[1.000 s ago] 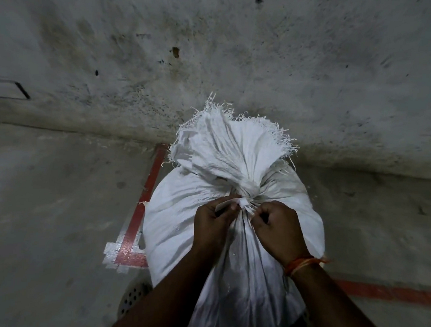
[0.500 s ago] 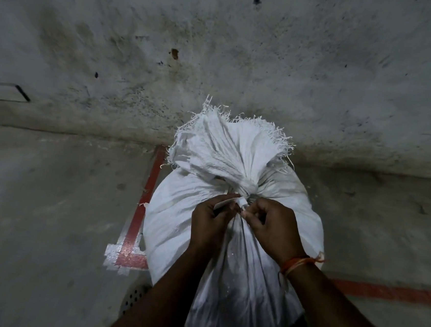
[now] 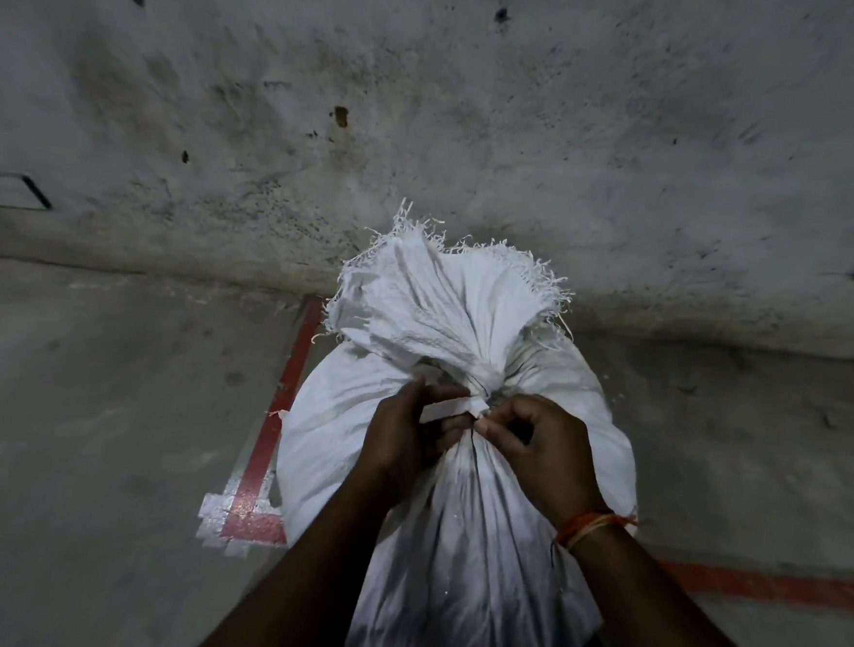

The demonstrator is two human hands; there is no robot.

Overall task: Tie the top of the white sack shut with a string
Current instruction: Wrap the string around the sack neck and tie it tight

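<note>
A full white woven sack [image 3: 337, 418] stands on the floor in front of me, its frayed top [image 3: 446, 304] bunched into a neck. A flat white string [image 3: 452, 409] wraps that neck and shows as a short strip between my hands. My left hand [image 3: 402, 437] pinches the strip's left end at the near side of the neck. My right hand [image 3: 542, 447], with an orange thread band on its wrist, pinches the string's other end just right of the knot. Where the string passes behind the neck is hidden.
A stained concrete wall [image 3: 429, 121] rises right behind the sack. Red floor lines with white edging [image 3: 275, 444] run along the sack's left side and off to the right [image 3: 775, 585]. Bare grey concrete floor [image 3: 79, 425] lies on both sides.
Both hands stay at the sack's neck. The fingers have shifted slightly on the string, and more of the white strip shows between them now.
</note>
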